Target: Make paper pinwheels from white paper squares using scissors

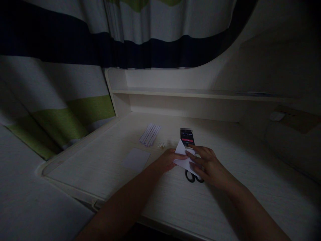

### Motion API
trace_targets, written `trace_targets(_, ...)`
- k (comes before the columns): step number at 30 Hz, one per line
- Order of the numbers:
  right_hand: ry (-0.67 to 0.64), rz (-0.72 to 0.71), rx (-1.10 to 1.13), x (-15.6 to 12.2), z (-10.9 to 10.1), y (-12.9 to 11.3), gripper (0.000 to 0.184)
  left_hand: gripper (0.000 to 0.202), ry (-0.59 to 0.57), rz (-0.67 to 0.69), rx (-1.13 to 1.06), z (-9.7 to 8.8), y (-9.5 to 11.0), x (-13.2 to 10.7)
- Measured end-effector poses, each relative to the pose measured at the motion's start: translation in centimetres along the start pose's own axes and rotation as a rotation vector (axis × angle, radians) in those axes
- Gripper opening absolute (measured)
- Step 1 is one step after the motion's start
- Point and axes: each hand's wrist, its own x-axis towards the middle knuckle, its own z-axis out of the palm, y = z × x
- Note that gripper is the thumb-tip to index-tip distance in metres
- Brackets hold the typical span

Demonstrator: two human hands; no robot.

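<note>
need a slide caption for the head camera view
Left hand holds folded white paper as right hand touches it, near black-handled scissors, a phone and white strips.

Two hands (167, 160) (208, 164), one phone (187, 135), scissors (191, 181) (one pair) show.

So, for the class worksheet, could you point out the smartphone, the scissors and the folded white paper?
Smartphone (187, 136): head view, on its screen.
Scissors (191, 181): head view, on the lower rim of a black handle loop.
Folded white paper (183, 163): head view, on its lower part.
</note>
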Motion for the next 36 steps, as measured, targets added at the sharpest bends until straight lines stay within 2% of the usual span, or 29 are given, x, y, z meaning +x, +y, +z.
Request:
trace_targets(10, 0.011, -0.006, -0.07, 0.1, 0.5, -0.2, 0.04, 0.022, 0.023, 0.029, 0.01, -0.1, -0.2, 0.3)
trace_targets(16, 0.012, -0.007, -0.129, 0.1, 0.6, -0.3, 0.042, 0.023, 0.042, 0.036, 0.017, -0.3, -0.4, 0.4)
trace_targets(23, -0.005, 0.023, -0.084, 0.2, 0.4, -0.5, 0.04, 0.027, -0.051, 0.083, -0.016, 0.0, 0.1, -0.1)
trace_targets(26, 0.038, 0.031, -0.023, 0.2, 0.5, -0.6, 0.039, 0.032, -0.07, 0.074, 0.003, 0.2, 0.3, -0.3)
trace_targets(31, 0.128, 0.032, 0.106, 0.1, 0.7, -0.7, 0.038, 0.033, -0.033, 0.057, 0.006, 0.6, 0.6, -0.4)
trace_targets(34, 0.156, 0.027, 0.159, 0.2, 0.6, -0.7, 0.04, 0.032, -0.037, 0.082, -0.001, 0.3, 0.3, -0.1)
trace_targets(36, 0.219, 0.026, 0.195, 0.3, 0.3, -0.7, 0.04, 0.032, -0.033, 0.085, 0.01, 0.0, 0.0, 0.1)
